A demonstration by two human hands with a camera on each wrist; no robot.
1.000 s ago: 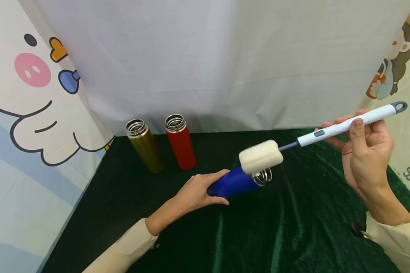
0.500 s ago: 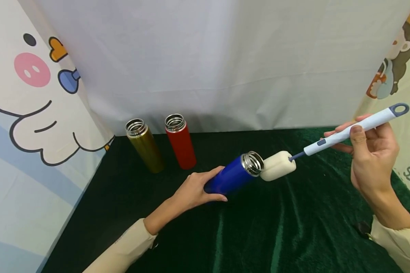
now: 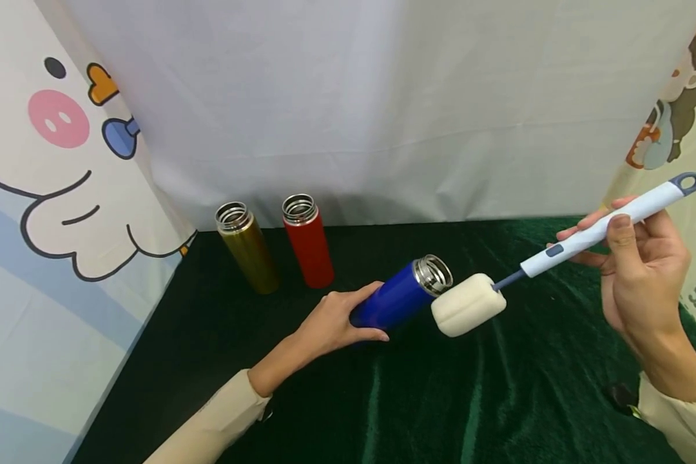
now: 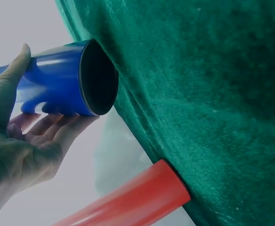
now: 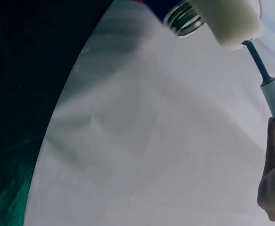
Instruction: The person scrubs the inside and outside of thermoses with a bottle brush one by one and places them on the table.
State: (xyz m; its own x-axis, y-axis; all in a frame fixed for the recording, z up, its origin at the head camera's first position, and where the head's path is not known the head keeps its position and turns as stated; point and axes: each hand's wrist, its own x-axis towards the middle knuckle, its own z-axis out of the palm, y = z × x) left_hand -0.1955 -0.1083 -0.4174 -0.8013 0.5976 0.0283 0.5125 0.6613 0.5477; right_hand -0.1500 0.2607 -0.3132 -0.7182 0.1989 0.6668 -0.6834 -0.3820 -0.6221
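A blue bottle (image 3: 391, 298) with a bare steel mouth (image 3: 433, 275) is tilted, its mouth up to the right. My left hand (image 3: 333, 322) grips it near its base; in the left wrist view the thumb and fingers (image 4: 71, 127) wrap its side and the dark bottom shows. My right hand (image 3: 644, 277) holds a sponge bottle brush by its pale blue handle (image 3: 603, 229), thumb on top. The brush's white sponge head (image 3: 468, 305) points down-left, just right of and below the bottle's mouth, outside it. The right wrist view shows the sponge (image 5: 229, 21) beside the steel rim (image 5: 184, 21).
Left of the blue bottle, a gold bottle (image 3: 249, 254) and a red bottle (image 3: 310, 248) stand uncapped near the back edge. Dark green velvet cloth (image 3: 429, 399) covers the table. A grey-white curtain (image 3: 383, 116) hangs behind, with printed cartoon panels (image 3: 52, 193) at the sides.
The sponge head has moved from over the bottle's mouth to the right and down, below the rim. My right hand has shifted right. The bottle's mouth end has risen slightly.
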